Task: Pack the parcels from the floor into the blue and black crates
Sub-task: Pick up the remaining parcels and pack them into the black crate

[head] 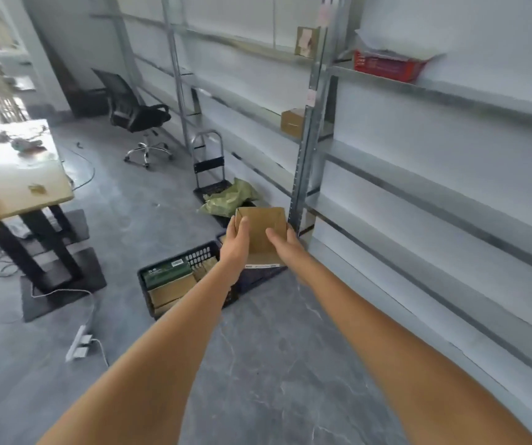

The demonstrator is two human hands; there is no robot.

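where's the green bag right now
In the head view, the green bag lies on the floor at centre, just beyond the held cardboard parcel, at the foot of the hand trolley.

Just two bare forearms coming in from around 6 o'clock, no sleeves, watch or gloves showing. Left hand [235,244] and right hand [285,248] both ringless, short nails.
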